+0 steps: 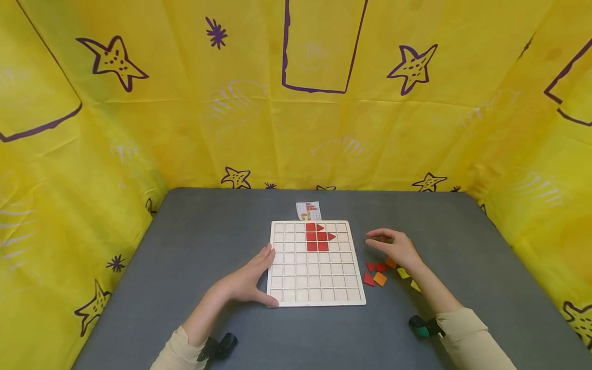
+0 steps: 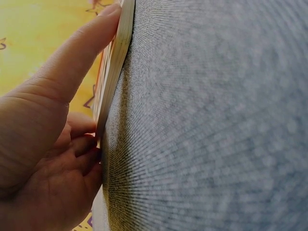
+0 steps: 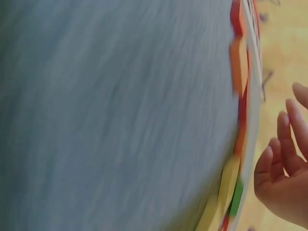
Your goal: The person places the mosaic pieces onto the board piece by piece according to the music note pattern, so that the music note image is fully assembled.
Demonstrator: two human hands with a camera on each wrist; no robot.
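Observation:
A pale wooden grid board (image 1: pixel 319 280) lies on the grey table, with several red squares (image 1: pixel 312 237) and two red triangles (image 1: pixel 331 237) in its upper cells. My left hand (image 1: pixel 247 281) rests against the board's left side, fingers along the edge and thumb on the near corner; the left wrist view shows the thumb (image 2: pixel 82 53) on the rim. Right of the board, my right hand (image 1: pixel 400 249) hovers with fingers loosely bent and no piece visible between them. Below it lie red pieces (image 1: pixel 368 279), orange squares (image 1: pixel 380 279) and yellow pieces (image 1: pixel 403 273).
A small printed card (image 1: pixel 308 209) with a coloured pattern lies at the board's far edge. In the right wrist view a green piece (image 3: pixel 236 197) shows beside the yellow ones. Yellow patterned cloth (image 1: pixel 259 133) surrounds the grey table (image 1: pixel 208 221).

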